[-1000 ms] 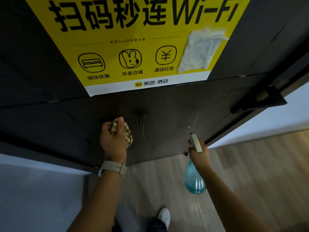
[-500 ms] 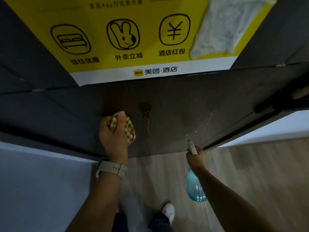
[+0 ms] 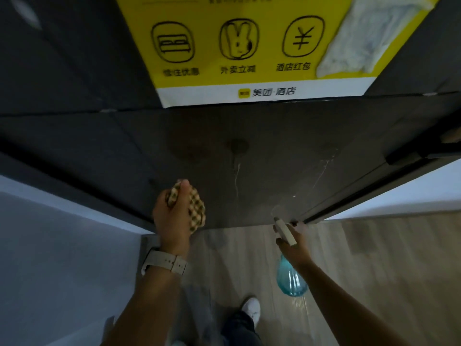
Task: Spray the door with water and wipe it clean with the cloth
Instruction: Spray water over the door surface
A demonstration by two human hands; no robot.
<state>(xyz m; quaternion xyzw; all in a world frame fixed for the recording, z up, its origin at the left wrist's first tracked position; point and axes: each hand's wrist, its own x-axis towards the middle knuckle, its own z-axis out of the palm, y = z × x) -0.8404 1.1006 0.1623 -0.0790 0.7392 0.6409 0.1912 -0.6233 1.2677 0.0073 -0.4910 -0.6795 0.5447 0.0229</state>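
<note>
The dark door (image 3: 287, 136) fills the upper part of the head view. My left hand (image 3: 172, 218) presses a bunched checked cloth (image 3: 195, 208) against its lower panel, near the bottom edge. Wet patches and thin water runs (image 3: 237, 171) show on the panel to the right of the cloth. My right hand (image 3: 295, 243) grips a blue spray bottle (image 3: 290, 280) by its neck, the white nozzle (image 3: 284, 229) pointing at the door's lower right corner.
A yellow poster (image 3: 237, 46) with a white scuffed patch covers the upper door. A black handle (image 3: 421, 152) sticks out at the right edge. A grey wall (image 3: 50, 245) stands left, wooden floor (image 3: 374, 258) lies below, and my white shoe (image 3: 250, 308) is underneath.
My left hand has slid the cloth down the panel toward the door's bottom edge. The view has shifted right and tilted lower. My right hand still holds the bottle low.
</note>
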